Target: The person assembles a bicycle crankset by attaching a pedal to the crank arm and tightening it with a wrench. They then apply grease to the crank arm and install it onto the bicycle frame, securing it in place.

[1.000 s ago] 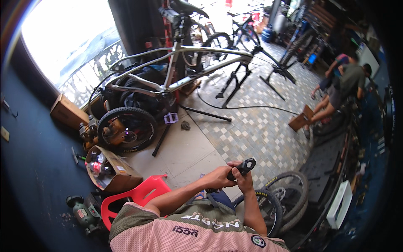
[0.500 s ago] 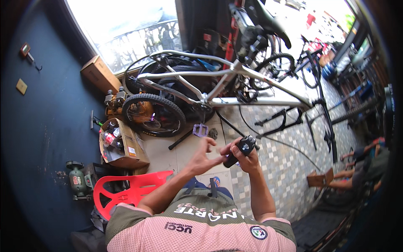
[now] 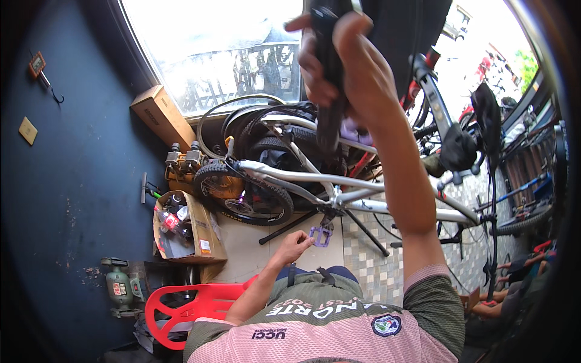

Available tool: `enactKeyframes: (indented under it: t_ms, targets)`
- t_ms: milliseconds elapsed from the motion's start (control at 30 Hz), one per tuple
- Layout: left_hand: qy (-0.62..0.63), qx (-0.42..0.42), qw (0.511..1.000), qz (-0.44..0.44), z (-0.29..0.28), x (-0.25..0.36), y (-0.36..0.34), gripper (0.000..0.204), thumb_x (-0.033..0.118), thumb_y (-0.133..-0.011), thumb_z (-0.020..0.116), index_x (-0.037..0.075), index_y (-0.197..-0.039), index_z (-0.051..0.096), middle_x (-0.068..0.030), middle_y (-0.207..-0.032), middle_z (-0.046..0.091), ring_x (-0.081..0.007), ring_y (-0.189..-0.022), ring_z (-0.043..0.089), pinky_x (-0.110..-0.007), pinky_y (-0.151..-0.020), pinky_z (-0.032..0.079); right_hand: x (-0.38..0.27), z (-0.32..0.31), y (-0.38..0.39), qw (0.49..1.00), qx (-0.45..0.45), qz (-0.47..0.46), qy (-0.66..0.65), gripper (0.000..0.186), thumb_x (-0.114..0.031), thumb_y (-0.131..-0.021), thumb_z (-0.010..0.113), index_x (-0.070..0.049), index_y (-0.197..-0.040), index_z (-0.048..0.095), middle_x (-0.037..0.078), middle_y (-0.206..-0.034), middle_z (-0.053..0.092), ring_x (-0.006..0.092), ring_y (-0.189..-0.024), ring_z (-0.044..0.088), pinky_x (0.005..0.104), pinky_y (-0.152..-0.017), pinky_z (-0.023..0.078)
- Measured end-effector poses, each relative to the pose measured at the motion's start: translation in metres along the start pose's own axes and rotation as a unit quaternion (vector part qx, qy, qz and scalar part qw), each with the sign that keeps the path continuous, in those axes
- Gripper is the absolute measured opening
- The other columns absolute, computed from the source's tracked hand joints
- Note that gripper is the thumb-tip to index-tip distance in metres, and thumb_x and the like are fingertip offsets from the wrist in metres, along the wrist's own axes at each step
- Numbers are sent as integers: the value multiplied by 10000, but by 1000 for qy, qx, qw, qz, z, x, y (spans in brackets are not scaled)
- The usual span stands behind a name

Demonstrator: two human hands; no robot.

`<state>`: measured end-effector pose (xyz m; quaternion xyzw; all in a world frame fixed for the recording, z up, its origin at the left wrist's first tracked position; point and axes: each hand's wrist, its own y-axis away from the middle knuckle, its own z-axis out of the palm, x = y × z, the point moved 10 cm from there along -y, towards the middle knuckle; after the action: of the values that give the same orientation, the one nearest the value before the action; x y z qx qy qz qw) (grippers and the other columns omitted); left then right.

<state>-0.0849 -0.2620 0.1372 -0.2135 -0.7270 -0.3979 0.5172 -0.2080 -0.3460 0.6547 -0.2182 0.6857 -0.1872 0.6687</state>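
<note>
My right hand (image 3: 369,72) is raised high over the bike, its fingers wrapped round a long black object (image 3: 330,72); blur hides what kind it is. Low in front of me, my left hand (image 3: 292,248) has its fingers drawn together, with the tips at the edge of a purple flat pedal (image 3: 321,236). That pedal hangs below the crank of a silver bike frame (image 3: 290,177). My right forearm covers part of the frame.
A cardboard box (image 3: 209,233) of bottles stands left, beside a red plastic chair (image 3: 163,314). Behind the frame lean a loose wheel (image 3: 284,199) and tyres. A green bench grinder (image 3: 119,287) sits by the blue wall (image 3: 72,199). At far right, another person's limbs (image 3: 493,296) show.
My right hand has swung up and away from my left, carrying the black object. My left hand has come down to the pedal. The whole view has shifted with my head.
</note>
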Motion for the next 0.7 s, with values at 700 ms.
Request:
enactKeyframes:
  t_ms: [700]
  targets:
    - [468,107,797,-367,110,-164,-117,672,618,-1089,400,46,-893,695,-15,-655,501,-144,-552,473,-288,-429,376,536,-136,61,841,-239,486,19,691,-728,-1050,382,-76,-1143,593,8,-730,499,88,-518,477,264,-429,398]
